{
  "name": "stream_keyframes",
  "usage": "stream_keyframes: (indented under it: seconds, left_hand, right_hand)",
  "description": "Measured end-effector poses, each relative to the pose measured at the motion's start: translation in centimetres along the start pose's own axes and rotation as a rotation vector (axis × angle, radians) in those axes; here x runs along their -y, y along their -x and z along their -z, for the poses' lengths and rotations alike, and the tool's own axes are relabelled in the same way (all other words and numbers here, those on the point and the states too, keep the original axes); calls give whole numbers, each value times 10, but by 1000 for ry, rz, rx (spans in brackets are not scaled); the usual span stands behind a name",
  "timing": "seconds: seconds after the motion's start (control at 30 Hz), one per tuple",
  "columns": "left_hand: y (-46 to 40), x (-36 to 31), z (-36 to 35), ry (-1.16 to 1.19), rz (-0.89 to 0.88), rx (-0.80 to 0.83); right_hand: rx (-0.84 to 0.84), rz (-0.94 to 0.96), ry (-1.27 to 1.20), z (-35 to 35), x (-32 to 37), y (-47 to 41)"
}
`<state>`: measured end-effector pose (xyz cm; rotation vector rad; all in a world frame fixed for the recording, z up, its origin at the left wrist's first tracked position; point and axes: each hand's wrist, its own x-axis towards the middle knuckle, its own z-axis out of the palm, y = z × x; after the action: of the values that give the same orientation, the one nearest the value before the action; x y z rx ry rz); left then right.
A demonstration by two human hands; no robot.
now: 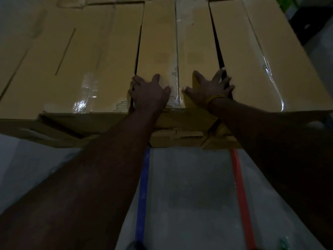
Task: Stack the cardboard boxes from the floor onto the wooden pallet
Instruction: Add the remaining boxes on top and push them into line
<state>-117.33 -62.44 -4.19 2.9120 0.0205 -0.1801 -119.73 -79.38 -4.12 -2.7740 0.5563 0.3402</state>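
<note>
A layer of long taped cardboard boxes lies side by side on top of a stack. The middle cardboard box (167, 42) has dark gaps on both sides. My left hand (149, 92) holds its near left edge, with the fingers bent down into the left gap and the thumb spread across the top. My right hand (210, 87) rests flat on the near right part of the same box, its spread fingers reaching to the right gap beside the right box (252, 56). The left box (75, 60) sits close alongside. Lower boxes (180, 130) show under the near edge. The pallet is hidden.
The grey floor (191, 195) lies below me, marked by a blue tape line (143, 192) and a red tape line (240, 192). More boxes fill the far row at the top. A dark object (306, 24) stands at the right beyond the stack.
</note>
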Motion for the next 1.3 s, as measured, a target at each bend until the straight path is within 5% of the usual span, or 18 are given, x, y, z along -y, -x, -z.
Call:
stream_keyframes:
  seconds: [0.4, 0.77, 1.3]
  left_hand:
    - [16, 6, -26, -81, -106, -51]
    - [-23, -17, 3, -162, -102, 207]
    - [-320, -40, 13, -127, -395, 39]
  right_hand:
    - [47, 206, 180, -14, -8, 2]
    - [221, 387, 165, 20, -22, -31]
    - [72, 278, 159, 78, 93, -315]
